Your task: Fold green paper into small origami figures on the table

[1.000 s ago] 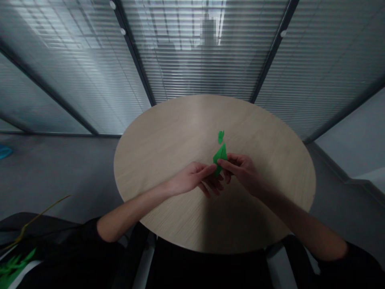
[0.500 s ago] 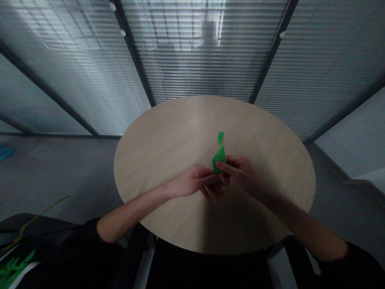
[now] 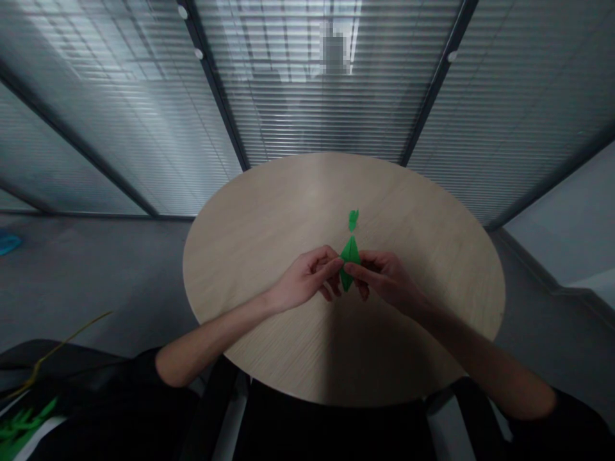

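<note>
In the frame's middle, slightly right and low, a folded green paper point(image 3: 352, 251) is held over the surface point(image 3: 269, 205) — the left hand point(image 3: 307, 276) pinches its left edge, the right hand point(image 3: 388, 275) its right side. It is likely light, thin and easily creased — best held softly by the side edges.

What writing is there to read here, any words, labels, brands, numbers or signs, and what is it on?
There are none that I can read.
Folded green piece, held by the left hand and right hand: creases show, no lettering.
Small green piece on the round table: too small to tell.
Green-and-white item at the lower left edge: too dim and cut off to tell.
</note>
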`<state>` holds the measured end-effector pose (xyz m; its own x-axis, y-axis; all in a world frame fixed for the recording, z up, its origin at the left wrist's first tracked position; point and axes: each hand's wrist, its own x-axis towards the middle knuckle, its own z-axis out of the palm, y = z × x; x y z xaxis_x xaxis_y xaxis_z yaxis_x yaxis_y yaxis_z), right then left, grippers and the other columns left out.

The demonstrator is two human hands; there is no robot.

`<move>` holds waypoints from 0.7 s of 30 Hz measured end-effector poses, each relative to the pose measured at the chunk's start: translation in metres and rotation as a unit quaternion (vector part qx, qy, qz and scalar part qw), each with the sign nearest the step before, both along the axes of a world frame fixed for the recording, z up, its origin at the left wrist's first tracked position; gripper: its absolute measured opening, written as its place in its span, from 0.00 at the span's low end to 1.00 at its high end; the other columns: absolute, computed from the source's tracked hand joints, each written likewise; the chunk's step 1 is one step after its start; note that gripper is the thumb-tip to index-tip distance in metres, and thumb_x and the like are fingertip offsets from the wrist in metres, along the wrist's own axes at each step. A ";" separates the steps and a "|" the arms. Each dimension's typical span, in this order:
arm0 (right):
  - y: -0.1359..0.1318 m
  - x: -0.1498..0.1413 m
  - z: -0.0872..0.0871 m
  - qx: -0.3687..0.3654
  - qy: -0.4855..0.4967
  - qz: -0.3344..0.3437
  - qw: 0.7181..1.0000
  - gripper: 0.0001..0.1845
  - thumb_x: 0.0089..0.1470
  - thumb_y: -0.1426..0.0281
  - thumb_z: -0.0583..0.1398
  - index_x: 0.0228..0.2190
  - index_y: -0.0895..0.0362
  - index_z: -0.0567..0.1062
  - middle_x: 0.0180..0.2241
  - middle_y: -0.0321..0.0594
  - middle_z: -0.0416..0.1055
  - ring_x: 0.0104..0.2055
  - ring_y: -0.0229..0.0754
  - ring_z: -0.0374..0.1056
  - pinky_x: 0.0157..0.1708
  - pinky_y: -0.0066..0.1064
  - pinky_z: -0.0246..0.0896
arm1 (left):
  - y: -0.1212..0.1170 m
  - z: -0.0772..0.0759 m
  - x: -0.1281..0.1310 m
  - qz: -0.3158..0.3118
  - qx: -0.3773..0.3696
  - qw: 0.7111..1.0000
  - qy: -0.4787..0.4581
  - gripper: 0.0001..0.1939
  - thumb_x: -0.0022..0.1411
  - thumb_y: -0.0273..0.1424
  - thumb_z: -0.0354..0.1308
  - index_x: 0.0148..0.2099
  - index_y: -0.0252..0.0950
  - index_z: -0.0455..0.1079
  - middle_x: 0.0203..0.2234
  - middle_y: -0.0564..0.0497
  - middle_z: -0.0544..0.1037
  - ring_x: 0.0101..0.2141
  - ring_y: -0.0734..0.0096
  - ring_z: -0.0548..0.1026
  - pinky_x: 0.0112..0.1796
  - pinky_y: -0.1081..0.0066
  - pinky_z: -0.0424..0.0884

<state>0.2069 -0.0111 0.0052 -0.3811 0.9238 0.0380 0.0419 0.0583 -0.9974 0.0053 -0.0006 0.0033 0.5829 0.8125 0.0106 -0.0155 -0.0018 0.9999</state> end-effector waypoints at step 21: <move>0.005 0.003 -0.003 0.006 -0.006 0.049 0.999 0.22 0.59 0.51 0.63 0.27 0.57 0.72 0.22 0.32 0.66 0.21 0.32 0.63 0.19 0.24 0.64 | 0.002 -0.003 -0.002 -0.007 0.009 1.000 0.007 0.19 0.67 0.46 0.59 0.36 0.34 0.64 0.24 0.52 0.75 0.24 0.73 0.78 0.23 0.75 0.75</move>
<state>0.2099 -0.0064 0.0019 -0.4696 0.8818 0.0434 0.0466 0.0738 -0.9962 0.0034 0.0010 0.0007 0.5952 0.8034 0.0162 -0.0013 -0.0192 0.9998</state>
